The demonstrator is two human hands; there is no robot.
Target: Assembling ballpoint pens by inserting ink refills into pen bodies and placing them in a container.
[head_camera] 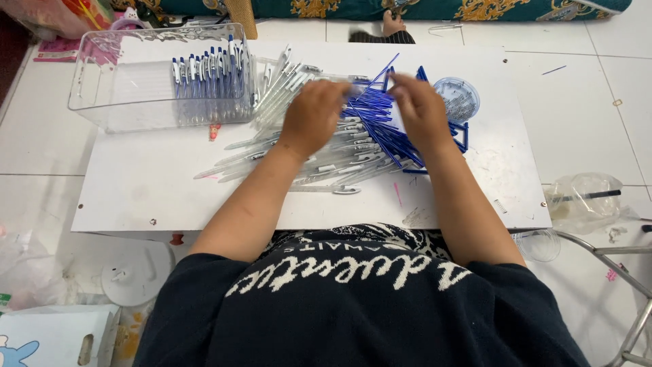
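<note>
Head view. Flat white rectangular worktop (136, 197) lies on a pale tiled floor (41, 143). At its far left stands a clear plastic rectangular bin (102, 81) with a row of finished blue-and-white pens (207, 68) upright against its right wall. Small round clear plastic tub (458, 95) sits at far right of the worktop, just beside the right hand. Crumpled clear plastic bag (584, 200) lies on the floor off the right edge; a white round lid (136, 272) on the floor at lower left.

Between the hands: heap of thin blue pen refills (380, 129), fanned, overlapping a spread of clear pen barrels (272, 146) running leftward. Left hand (312, 115) rests knuckles-up on the barrels; right hand (421, 109) on the refills. Fingers of both curl downward, blurred; cannot tell what they pinch.
</note>
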